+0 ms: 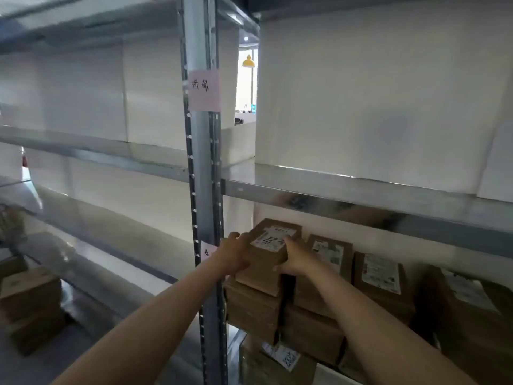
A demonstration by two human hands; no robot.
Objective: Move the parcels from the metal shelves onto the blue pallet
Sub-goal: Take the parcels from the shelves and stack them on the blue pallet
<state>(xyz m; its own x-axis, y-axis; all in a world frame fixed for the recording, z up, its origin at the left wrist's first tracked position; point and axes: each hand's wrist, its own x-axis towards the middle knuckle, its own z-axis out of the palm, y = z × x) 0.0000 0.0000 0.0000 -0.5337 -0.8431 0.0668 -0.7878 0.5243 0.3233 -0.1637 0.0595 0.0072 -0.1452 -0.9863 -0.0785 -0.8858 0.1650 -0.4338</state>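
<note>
A brown cardboard parcel [270,255] with a white label sits tilted on top of a stack of parcels [254,311] on the right-hand metal shelf. My left hand [236,252] grips its left side. My right hand [295,258] grips its right side, thumb on the label edge. More labelled parcels [380,276] stand in a row to the right on the same shelf level. The blue pallet is not in view.
A grey metal upright [204,190] with a pink paper note [204,90] stands just left of the held parcel. A shelf beam [361,201] runs close above the parcels. Further boxes [30,301] sit on the lower left shelf. One more parcel [277,359] lies below.
</note>
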